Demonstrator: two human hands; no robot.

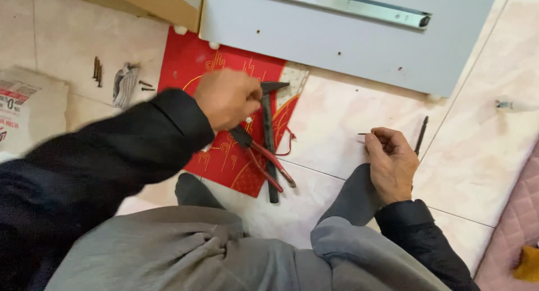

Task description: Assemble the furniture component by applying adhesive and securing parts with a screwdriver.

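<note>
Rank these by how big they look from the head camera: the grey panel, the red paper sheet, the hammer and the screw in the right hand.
1. Grey panel, though cut off by the frame.
2. Red paper sheet, partly hidden under the left hand.
3. Hammer.
4. Screw pinched in the right hand, by far the smallest.

Pale marbled floor tiles (348,108) under a grey cabinet panel (337,38), pink quilted mat (519,212) at right.

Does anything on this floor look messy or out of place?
Yes. Loose dark screws lie scattered on the tiles at upper left beside a crumpled wrapper. A hammer and red-handled pliers lie crossed on the red paper near the left hand, half off its edge.
</note>
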